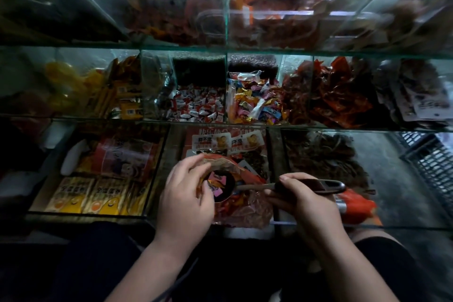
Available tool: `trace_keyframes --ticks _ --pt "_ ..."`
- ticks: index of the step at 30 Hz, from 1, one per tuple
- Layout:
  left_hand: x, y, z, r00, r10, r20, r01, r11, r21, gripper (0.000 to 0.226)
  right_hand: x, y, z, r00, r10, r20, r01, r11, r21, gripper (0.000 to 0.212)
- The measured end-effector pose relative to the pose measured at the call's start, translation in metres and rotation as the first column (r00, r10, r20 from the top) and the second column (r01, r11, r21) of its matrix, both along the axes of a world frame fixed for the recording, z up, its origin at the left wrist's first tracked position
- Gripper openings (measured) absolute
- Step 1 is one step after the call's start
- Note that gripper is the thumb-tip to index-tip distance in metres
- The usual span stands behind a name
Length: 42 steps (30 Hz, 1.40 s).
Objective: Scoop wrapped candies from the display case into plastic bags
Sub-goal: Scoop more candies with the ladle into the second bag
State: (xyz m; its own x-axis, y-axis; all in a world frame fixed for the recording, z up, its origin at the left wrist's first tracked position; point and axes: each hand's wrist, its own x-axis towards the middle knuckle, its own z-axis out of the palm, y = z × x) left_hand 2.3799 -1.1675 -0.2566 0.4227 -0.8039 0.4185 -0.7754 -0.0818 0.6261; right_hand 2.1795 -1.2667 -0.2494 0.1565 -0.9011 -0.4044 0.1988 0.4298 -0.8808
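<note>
**Scoop over the bag mouth, candies may spill**

Spilling is my main worry here: if my right hand (304,200), closed around the handle, tips the scoop (221,185) before its bowl is inside the plastic bag (245,206), the candies (217,182) will fall into the display case (157,217). My left hand (186,193) pinches the bag's rim open. The candies are small, with shiny pink and orange wrappers, lying in the bowl just beside that rim.

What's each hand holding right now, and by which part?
Right hand holds the scoop by its handle, its bowl loaded with candies. Left hand holds the plastic bag by its rim, keeping the mouth open around the bowl.
</note>
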Motion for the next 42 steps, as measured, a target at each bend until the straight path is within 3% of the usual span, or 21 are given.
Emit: trace_keyframes --ticks 2,4,7,11,20,24,27,29,31,33,35,38,42 --pt "-0.007 -0.004 0.002 0.996 -0.076 -0.039 0.075 0.997 -0.017 0.032 -0.010 0.001 0.009 0.999 -0.006 0.034 0.007 1.000 -0.007 0.032" --pt "-0.013 -0.011 -0.002 0.992 -0.090 -0.087 0.103 0.982 0.156 0.039 -0.021 0.005 0.023 0.998 0.016 0.066 -0.014 0.999 -0.036 0.024" --pt "-0.015 -0.025 -0.012 0.999 -0.042 -0.020 0.046 0.923 0.382 0.058 -0.039 0.011 0.050 0.995 0.054 0.086 -0.047 0.995 -0.082 0.008" --pt "-0.017 -0.040 -0.013 0.999 -0.054 -0.008 0.052 0.897 0.440 0.062 -0.051 0.020 0.078 0.988 0.056 0.142 -0.036 0.990 -0.136 0.013" --pt "-0.021 -0.090 0.020 0.992 -0.124 0.027 0.116 0.972 0.204 0.057 -0.041 0.009 0.097 0.963 -0.090 0.255 0.122 0.986 -0.113 0.011" --pt "-0.010 -0.116 0.052 0.970 -0.099 -0.221 0.096 0.995 -0.024 0.056 -0.036 -0.013 0.100 0.901 -0.205 0.382 0.231 0.973 -0.024 0.007" --pt "0.000 -0.115 0.057 0.963 -0.071 -0.258 0.040 0.991 -0.124 0.054 -0.024 -0.036 0.097 0.861 -0.252 0.441 0.310 0.949 -0.062 0.010" --pt "0.002 -0.107 0.051 0.962 -0.065 -0.264 0.044 0.996 -0.084 0.048 -0.009 -0.055 0.092 0.901 -0.250 0.354 0.331 0.924 -0.191 0.010" --pt "0.003 -0.099 0.041 0.954 -0.060 -0.294 0.057 0.998 -0.020 0.043 0.005 -0.072 0.084 0.971 -0.239 0.030 0.223 0.847 -0.483 0.007" --pt "0.005 -0.093 0.031 0.946 -0.051 -0.320 0.059 0.998 0.017 0.041 0.012 -0.083 0.077 0.890 -0.234 -0.390 -0.148 0.661 -0.735 0.007" --pt "0.008 -0.088 0.026 0.943 -0.050 -0.330 0.064 0.997 0.032 0.038 0.014 -0.086 0.075 0.749 -0.250 -0.614 -0.461 0.469 -0.753 0.013" --pt "0.010 -0.086 0.022 0.947 -0.046 -0.319 0.067 0.996 0.055 0.033 0.011 -0.078 0.077 0.652 -0.258 -0.713 -0.651 0.291 -0.701 0.020" --pt "0.009 -0.089 0.020 0.951 -0.033 -0.306 0.057 0.996 0.068 0.035 -0.001 -0.050 0.090 0.743 -0.283 -0.606 -0.550 0.257 -0.795 0.014"
